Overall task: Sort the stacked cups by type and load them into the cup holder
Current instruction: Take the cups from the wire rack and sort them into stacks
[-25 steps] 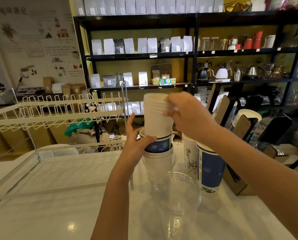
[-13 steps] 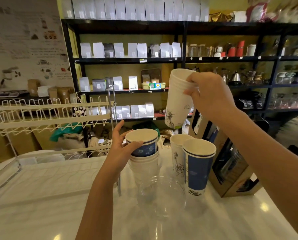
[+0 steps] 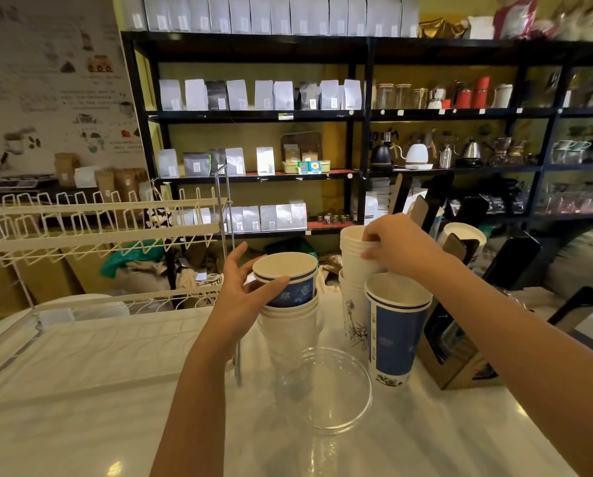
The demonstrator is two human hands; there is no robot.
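Your right hand (image 3: 400,247) has come down from shoulder height, pinching the nested white paper cups (image 3: 357,256) onto the white printed cup (image 3: 353,318) beneath. Left hand (image 3: 245,290) curls around the short blue-banded paper cup (image 3: 289,278) topping the white stack on the bench (image 3: 81,390). White type now grouped; the cardboard cup holder (image 3: 456,356), right of your hands, awaits loading.

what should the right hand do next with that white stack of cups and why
Probably let go: the right hand grips the rim of the white paper cup stack, which already seems nested in the white printed cup on the counter. The left hand holds the short blue-and-white paper cup, likely next.
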